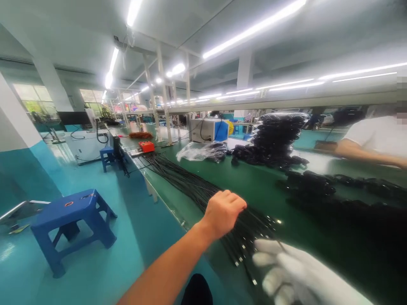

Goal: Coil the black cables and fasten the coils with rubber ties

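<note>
A long bundle of thin black cables (187,180) runs along the green tabletop, with small shiny metal plugs at the near ends. Over this bundle my bare left hand (224,212) is closed in a fist; its palm side is hidden, so what it grips cannot be made out. My right hand (282,267), in a white glove and blurred by motion, is beside the plug ends with its fingers curled. A thin dark strand, which looks like a cable, shows at its fingers.
A red box (146,146) sits at the bundle's far end. Clear plastic wrap (200,151) and stacked black cable coils (276,140) stand along the table. A blue-and-white machine (208,130) is behind. A blue stool (74,220) stands left; a person in a white sleeve (372,135) is opposite.
</note>
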A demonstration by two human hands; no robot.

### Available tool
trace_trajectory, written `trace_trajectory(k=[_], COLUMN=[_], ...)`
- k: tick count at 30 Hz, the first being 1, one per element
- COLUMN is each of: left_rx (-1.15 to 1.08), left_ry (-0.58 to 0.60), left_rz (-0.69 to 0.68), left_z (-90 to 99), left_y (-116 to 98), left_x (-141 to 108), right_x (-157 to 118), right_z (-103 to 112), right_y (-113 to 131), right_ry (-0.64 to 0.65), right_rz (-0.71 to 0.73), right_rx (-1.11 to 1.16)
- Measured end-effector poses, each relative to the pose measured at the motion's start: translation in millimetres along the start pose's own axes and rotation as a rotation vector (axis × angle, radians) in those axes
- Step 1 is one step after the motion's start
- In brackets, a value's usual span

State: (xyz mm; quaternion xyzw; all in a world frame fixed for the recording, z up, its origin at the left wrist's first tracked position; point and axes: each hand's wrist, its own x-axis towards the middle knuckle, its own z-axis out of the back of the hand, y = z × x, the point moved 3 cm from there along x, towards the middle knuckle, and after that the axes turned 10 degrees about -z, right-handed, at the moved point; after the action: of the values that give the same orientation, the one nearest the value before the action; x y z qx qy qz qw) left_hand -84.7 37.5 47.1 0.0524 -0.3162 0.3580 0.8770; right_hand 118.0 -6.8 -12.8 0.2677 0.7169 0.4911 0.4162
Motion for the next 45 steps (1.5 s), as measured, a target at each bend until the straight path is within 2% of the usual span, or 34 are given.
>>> trace_trajectory(k=[1, 3, 5, 7, 12, 15, 17, 19, 20, 22, 24, 27, 30, 33, 35, 37, 41, 45], left_rx=[-0.011, -0.113, -0.297, -0.434, -0.591, -0.597, -0.576, -0.529, -0.481, -0.331, -0.152, 0.042, 0.151, 0.069, 0.07, 0.143, 0.154, 0.237], left_ry=[0.02, 0.11, 0.26, 0.343, 0.295, 0.263, 0.258, 0.279, 0.293, 0.312, 0.298, 0.234, 0.18, 0.27, 0.304, 0.282, 0.221, 0.128], left_rz=[-0.031, -0.08, -0.123, -0.134, -0.164, -0.177, -0.168, -0.149, -0.129, -0.064, 0.001, 0.026, 0.026, -0.015, 0.041, 0.058, -0.152, -0.198], left_z=[-2.6, -8.4, -15.7, -21.9, -25.2, -27.1, -35.2, -49.9, -58.7, -75.2, -85.6, -85.8, -74.5, -70.8, -73.6, -78.9, -91.2, -94.9], left_y=[-12, -33, -46, -49, -44, -45, -46, -46, -44, -35, -24, -10, -10, -28, -41, -58, -101, -120], left_x=[5, 12, 12, 14, 34, 47, 49, 45, 40, 25, 10, -5, -7, -4, -3, -3, -14, -36], right_x=[0, -2, -2, -2, -7, -10, -12, -15, -16, -19, -21, -23, -25, -32, -40, -48, -62, -66], right_z=[-13, -27, -28, -24, -20, -20, -18, -11, -5, 11, 25, 34, 36, 41, 46, 51, 66, 79], right_y=[0, -1, -7, -14, -19, -16, -15, -12, -8, 2, 11, 22, 27, 31, 36, 42, 50, 47], right_ry=[0.115, 0.313, 0.404, 0.494, 0.678, 0.735, 0.756, 0.747, 0.718, 0.592, 0.489, 0.481, 0.439, 0.314, 0.24, 0.204, 0.149, 0.162], right_rz=[-0.057, -0.061, -0.081, -0.133, -0.198, -0.184, -0.181, -0.114, -0.035, 0.157, 0.28, 0.321, 0.349, 0.38, 0.421, 0.458, 0.516, 0.456], right_rx=[0.093, 0.272, 0.4, 0.482, 0.559, 0.518, 0.495, 0.519, 0.553, 0.664, 0.804, 0.929, 0.882, 0.881, 0.91, 0.91, 0.848, 0.779])
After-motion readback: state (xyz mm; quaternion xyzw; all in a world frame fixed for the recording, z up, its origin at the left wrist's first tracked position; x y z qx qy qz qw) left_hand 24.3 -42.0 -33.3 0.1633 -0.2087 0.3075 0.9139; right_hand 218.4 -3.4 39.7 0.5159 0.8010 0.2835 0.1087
